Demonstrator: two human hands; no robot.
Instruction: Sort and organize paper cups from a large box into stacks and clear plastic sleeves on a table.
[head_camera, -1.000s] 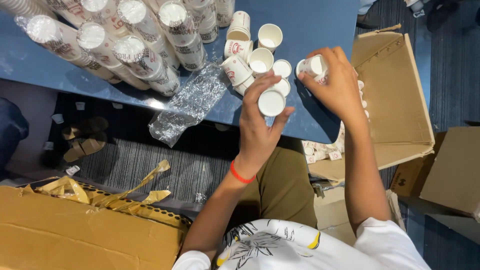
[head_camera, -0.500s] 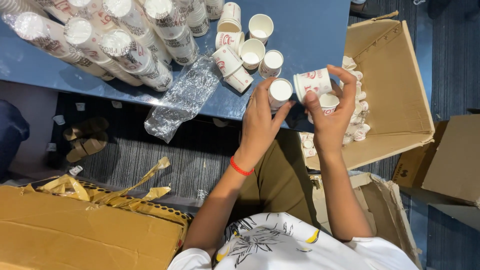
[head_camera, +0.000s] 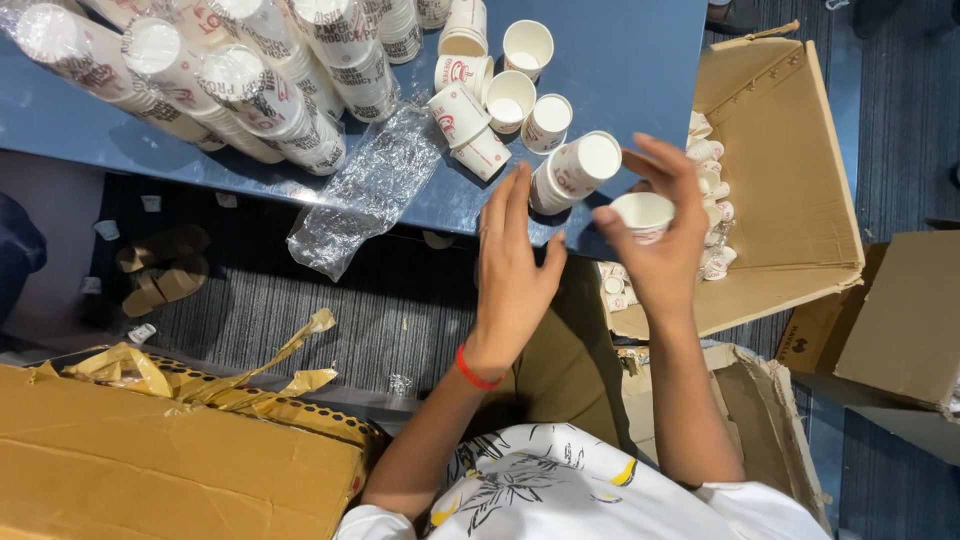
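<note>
Blue counter (head_camera: 640, 60) fills the top of the view. Open cardboard box (head_camera: 800, 200) stands to its right with small cups inside. Sleeves of stacked cups (head_camera: 240, 85) lie on the counter upper left, with an empty clear plastic sleeve (head_camera: 365, 195) trailing off the near edge.

Loose paper cups (head_camera: 500, 100) cluster mid-counter. One cup stack (head_camera: 572, 172) lies on its side at the near edge, long axis running lower-left to upper-right, closed bottom toward the upper right.

Right hand (head_camera: 655, 235) pinches a single white cup (head_camera: 643, 214), mouth up, fingers curled round its rim. The lying stack is just up-left of it, near its fingertips.

Left hand (head_camera: 510, 270) is open, fingers straight, holding nothing. Its fingertips are just beside the stack's lower end, so it is about as near as the right.
</note>
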